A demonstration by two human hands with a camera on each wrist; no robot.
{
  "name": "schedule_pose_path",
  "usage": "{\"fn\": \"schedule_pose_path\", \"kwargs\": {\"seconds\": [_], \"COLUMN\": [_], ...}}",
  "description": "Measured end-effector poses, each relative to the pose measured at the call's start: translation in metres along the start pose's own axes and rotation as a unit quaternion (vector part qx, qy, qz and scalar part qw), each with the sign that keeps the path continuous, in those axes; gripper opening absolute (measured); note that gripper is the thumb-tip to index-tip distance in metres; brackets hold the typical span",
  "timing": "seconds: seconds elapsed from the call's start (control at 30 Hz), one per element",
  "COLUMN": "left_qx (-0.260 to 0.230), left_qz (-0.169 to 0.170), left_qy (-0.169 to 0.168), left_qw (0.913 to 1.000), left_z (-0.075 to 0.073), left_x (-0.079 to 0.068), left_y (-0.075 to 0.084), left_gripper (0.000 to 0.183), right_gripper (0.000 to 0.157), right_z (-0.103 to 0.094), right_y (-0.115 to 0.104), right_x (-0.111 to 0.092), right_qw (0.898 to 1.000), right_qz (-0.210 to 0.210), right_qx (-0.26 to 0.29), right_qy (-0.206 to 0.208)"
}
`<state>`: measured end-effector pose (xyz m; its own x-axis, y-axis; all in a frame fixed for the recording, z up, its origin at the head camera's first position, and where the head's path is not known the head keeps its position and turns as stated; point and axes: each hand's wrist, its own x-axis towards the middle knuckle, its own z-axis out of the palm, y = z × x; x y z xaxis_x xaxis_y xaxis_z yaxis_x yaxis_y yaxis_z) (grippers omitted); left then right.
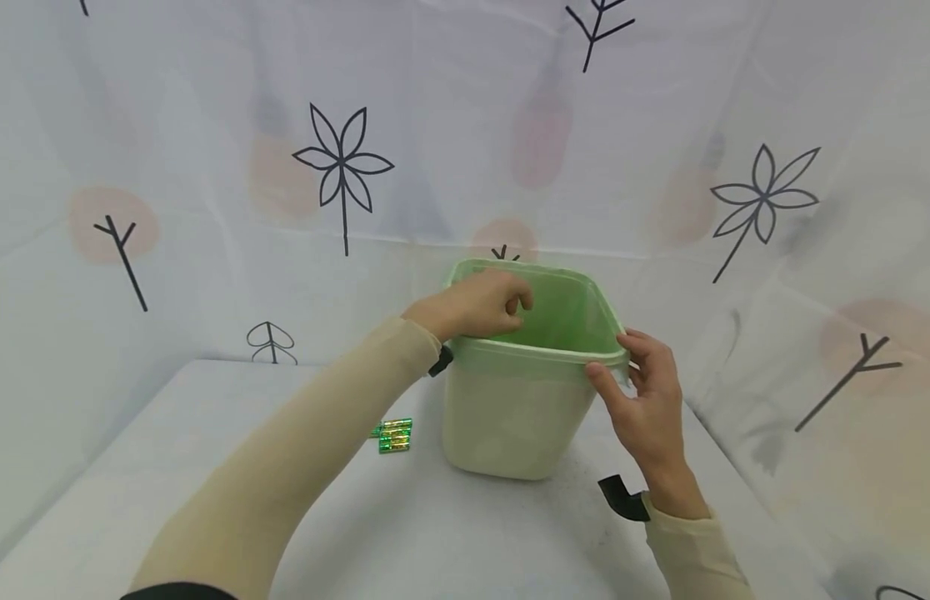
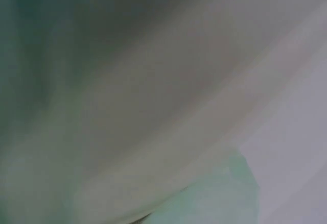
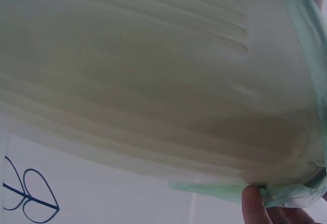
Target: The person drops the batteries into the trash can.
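A pale trash bin (image 1: 510,417) stands upright on the white table. A thin green bag (image 1: 570,308) lines its inside and folds over the rim; its loose edge also shows in the right wrist view. My left hand (image 1: 480,304) reaches over the bin's left rim into the opening, its fingers curled with nothing seen in them. My right hand (image 1: 648,400) grips the bin's right rim with the bag over it, thumb in front and fingers behind. The left wrist view shows only the blurred side of the bin (image 2: 168,106) and some bag.
Several shiny green-and-gold cylinders, looking like batteries (image 1: 395,436), lie side by side left of the bin, partly behind my left forearm. The white table (image 1: 435,542) extends around the bin. A white cloth backdrop (image 1: 435,125) with plant drawings hangs behind and at both sides.
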<state>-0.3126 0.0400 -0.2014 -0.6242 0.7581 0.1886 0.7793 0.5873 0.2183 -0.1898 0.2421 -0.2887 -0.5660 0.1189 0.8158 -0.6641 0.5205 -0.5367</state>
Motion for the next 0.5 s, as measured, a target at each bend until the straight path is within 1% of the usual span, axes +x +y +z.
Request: {"fn": "schedule_pose_path", "kwargs": {"seconds": [0.13,0.23,0.37,0.5], "left_qx": [0.005,0.010,0.021,0.023], "left_qz": [0.015,0.025,0.033,0.053], "left_qy": [0.018,0.024,0.032,0.050], "left_qw": [0.9997,0.9993,0.9987,0.9971], "left_z": [-0.003,-0.006,-0.008,-0.011], "left_x": [0.000,-0.002,-0.009,-0.019], "left_y": [0.001,0.002,0.003,0.001], "left_gripper": [0.027,0.025,0.022,0.021], "right_gripper": [0.046,0.046,0.045,0.046], "right_z": [-0.001,-0.001,-0.001,-0.001], "right_y": [0.001,0.002,0.002,0.001], "right_x": [0.000,0.000,0.000,0.000], "right_qw": [1.000,1.000,1.000,1.000], "right_qz": [-0.005,-0.005,-0.009,-0.012], "right_qx": [0.000,0.003,0.002,-0.004], "right_qy": [0.001,0.002,-0.005,-0.009]}}
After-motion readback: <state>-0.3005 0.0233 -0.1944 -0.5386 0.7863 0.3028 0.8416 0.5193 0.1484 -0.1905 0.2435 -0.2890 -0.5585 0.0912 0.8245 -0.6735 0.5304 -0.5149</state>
